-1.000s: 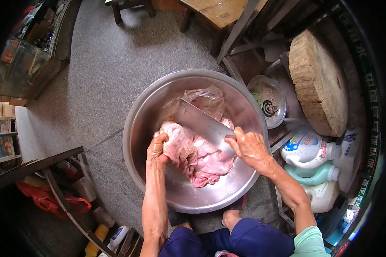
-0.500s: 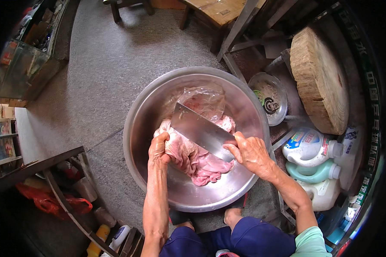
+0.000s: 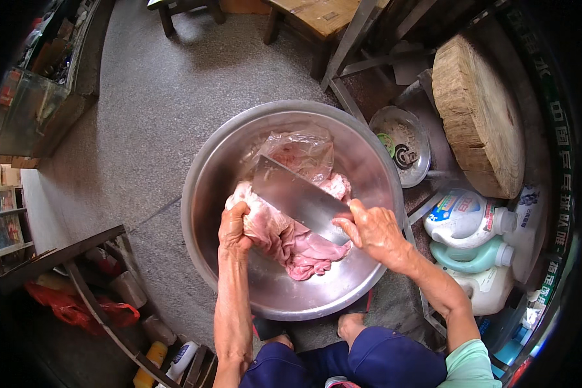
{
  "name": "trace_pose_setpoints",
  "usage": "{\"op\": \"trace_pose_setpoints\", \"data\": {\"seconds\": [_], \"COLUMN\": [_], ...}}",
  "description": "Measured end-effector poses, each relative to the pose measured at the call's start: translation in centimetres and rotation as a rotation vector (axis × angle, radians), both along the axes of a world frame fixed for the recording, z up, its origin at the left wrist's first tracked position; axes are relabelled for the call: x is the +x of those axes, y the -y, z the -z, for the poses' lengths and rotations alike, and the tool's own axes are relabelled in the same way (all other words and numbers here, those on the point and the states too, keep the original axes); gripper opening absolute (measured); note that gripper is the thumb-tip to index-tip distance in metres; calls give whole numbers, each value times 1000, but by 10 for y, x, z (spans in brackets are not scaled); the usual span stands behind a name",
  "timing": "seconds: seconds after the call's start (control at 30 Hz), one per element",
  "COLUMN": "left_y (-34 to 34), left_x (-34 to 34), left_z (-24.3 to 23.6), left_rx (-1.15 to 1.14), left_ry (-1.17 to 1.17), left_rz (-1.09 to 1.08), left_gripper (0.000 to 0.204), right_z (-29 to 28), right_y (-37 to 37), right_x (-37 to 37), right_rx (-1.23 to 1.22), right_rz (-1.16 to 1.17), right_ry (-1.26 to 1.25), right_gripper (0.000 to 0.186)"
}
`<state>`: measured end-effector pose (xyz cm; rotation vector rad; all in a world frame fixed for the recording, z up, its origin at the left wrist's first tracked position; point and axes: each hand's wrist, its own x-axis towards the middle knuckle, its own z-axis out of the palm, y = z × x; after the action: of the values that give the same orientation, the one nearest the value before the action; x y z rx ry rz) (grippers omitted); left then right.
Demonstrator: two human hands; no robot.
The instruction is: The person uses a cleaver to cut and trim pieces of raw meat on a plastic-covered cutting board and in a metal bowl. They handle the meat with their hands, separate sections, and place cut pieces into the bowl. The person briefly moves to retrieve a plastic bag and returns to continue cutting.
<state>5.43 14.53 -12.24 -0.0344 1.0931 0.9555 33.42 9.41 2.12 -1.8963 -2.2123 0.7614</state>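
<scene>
A wide steel basin [image 3: 200,239] stands in front of my feet. Inside it lies soft, folded raw pink meat [image 3: 307,258], slick and wrinkled like offal. My left hand [image 3: 234,227] is closed on the pale left end of this meat, thumb on top. Wrapped round the handle of a broad cleaver [image 3: 297,197] is my right hand [image 3: 376,233]. The blade slants across the meat from lower right to upper left, and hides part of it. Whether the edge cuts in or only rests there, I cannot tell. Behind the blade sits a crumpled clear plastic bag [image 3: 304,152].
On the right are a thick round chopping block [image 3: 475,116] on its side, a clear bowl [image 3: 415,139] with scraps, and several plastic jugs [image 3: 469,220]. A wooden rack [image 3: 77,278] holding a red bag stands at lower left. A wooden stool [image 3: 323,14] is at the back.
The whole view has shifted slightly. My left hand and the cleaver sit a touch farther left over the meat; both grips are unchanged.
</scene>
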Motion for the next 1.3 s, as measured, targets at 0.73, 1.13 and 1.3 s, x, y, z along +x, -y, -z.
{"op": "trace_pose_setpoints", "data": {"seconds": [0.73, 1.13, 1.3], "left_y": [2, 10, 12], "left_x": [13, -5, -1], "left_z": [-34, -12, -29], "left_rx": [140, 133, 156], "left_ry": [138, 144, 82], "left_rz": [-11, -11, 7], "left_gripper": [47, 20, 29], "right_z": [12, 1, 20], "right_y": [-5, 5, 3], "right_x": [19, 2, 26], "right_rx": [-18, -118, -60], "right_rz": [47, 110, 125], "right_ry": [142, -157, 57], "right_gripper": [35, 33, 37]}}
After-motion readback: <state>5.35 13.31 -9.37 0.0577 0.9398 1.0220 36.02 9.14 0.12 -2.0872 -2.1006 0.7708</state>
